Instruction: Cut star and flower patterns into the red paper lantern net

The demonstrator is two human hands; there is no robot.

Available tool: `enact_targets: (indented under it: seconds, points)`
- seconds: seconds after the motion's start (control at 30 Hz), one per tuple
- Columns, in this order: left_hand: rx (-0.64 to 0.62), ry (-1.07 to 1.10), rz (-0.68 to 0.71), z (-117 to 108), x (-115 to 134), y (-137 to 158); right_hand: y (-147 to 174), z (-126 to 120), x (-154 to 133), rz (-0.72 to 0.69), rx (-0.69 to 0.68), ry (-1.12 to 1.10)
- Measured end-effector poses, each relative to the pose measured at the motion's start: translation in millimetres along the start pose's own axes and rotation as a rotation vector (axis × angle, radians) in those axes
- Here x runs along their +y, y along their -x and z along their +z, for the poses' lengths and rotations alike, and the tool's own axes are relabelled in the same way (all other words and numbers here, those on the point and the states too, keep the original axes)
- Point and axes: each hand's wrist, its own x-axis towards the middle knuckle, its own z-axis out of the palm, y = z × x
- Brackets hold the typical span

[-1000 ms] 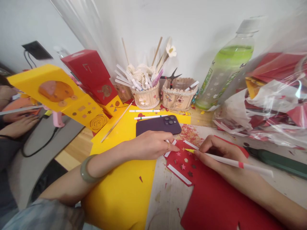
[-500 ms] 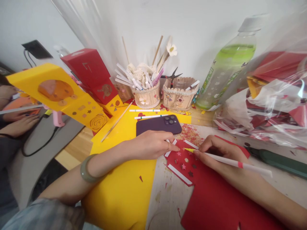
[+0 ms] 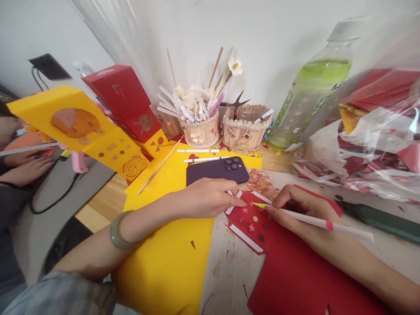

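My left hand (image 3: 211, 197) rests on the left part of a small red card (image 3: 244, 223). Its index finger stretches out to press the card, while the other fingers curl underneath. The card has white strips along its edges and small star and round shapes in pink, dark and pale tones. In my right hand (image 3: 295, 208), a slim white pen (image 3: 310, 219) with a red band is pinched near its yellow tip. That tip touches or hovers just over the card beside my left fingertip; I cannot tell which. A larger red sheet (image 3: 295, 280) lies below my right forearm.
Behind my left hand lies a purple phone (image 3: 210, 172) on a yellow sheet (image 3: 164, 258). Two decorated holders (image 3: 200, 135) stand by the wall, near a green-drink bottle (image 3: 311, 92). Plastic-wrapped scraps (image 3: 367, 144) are at right. Another person's hands (image 3: 29, 168) are at far left.
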Motion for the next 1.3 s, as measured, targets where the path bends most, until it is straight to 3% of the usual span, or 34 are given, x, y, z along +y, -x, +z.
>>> enact_targets:
  seconds: [0.4, 1.3]
  points:
    - [0.011, 0.009, 0.006, 0.1, -0.7, 0.9, 1.9, -1.1, -3.2, 0.044, -0.006, -0.006]
    - [0.088, 0.050, 0.049, 1.7, -1.7, 1.3, 0.6, 0.8, -1.6, -0.004, 0.017, 0.022]
